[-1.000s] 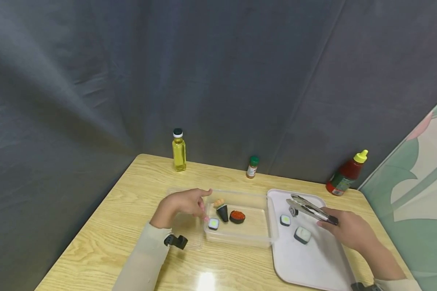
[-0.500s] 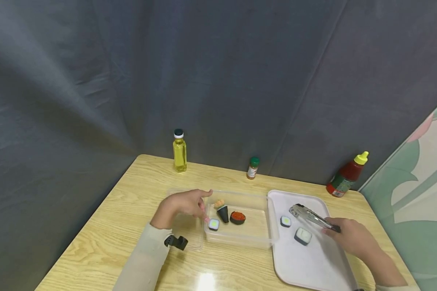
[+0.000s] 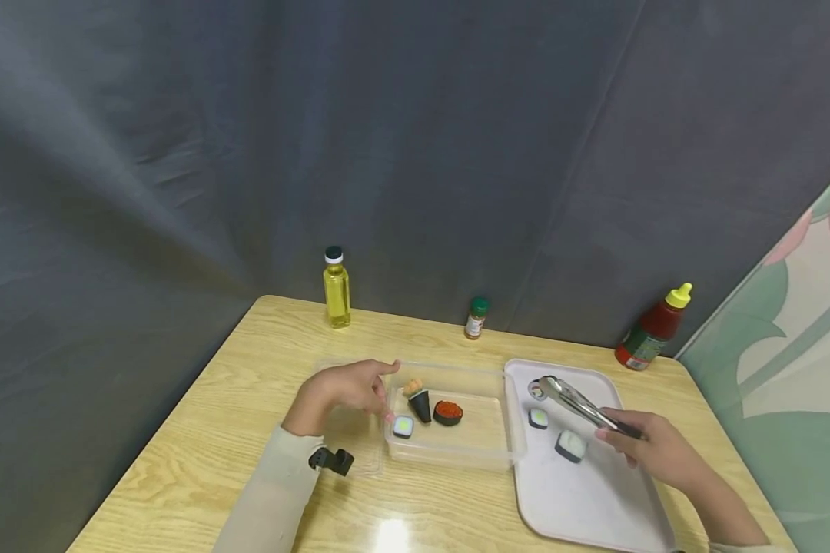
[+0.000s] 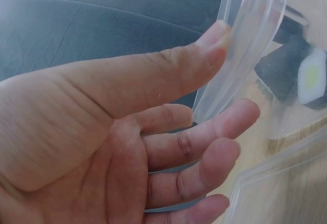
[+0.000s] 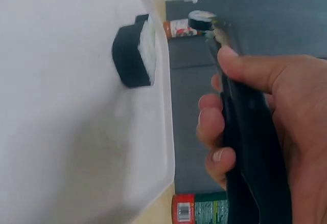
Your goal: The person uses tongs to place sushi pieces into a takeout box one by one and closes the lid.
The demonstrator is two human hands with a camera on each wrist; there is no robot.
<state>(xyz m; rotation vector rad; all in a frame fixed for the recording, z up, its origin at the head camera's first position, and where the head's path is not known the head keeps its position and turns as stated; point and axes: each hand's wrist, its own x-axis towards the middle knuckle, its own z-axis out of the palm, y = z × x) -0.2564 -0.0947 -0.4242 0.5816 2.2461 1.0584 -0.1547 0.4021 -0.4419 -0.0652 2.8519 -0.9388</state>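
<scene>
My right hand [image 3: 653, 445] grips the black handles of metal tongs [image 3: 574, 402]. At the tongs' tips is a small round sushi roll [image 5: 200, 20], raised off the white tray [image 3: 595, 499]. Below it on the tray lie a small sushi roll with a yellow-green centre [image 3: 538, 418] and a larger white-topped piece [image 3: 570, 445]. My left hand [image 3: 349, 390] rests its thumb and fingertips against the left end of the clear plastic container [image 4: 245, 55]. Inside are a cone-shaped hand roll [image 3: 419, 405], a red-topped roe sushi [image 3: 448, 413] and a yellow-centred roll [image 3: 403, 426].
A clear lid [image 3: 363, 457] lies under the left forearm, beside the container. Along the back of the table stand an oil bottle [image 3: 336, 296], a green-capped spice jar [image 3: 476, 319] and a red sauce bottle [image 3: 653, 330]. A dark curtain hangs behind.
The tongs' tips dip to the tray, then rise and shift left with the round sushi roll between them. My left hand stays against the container.
</scene>
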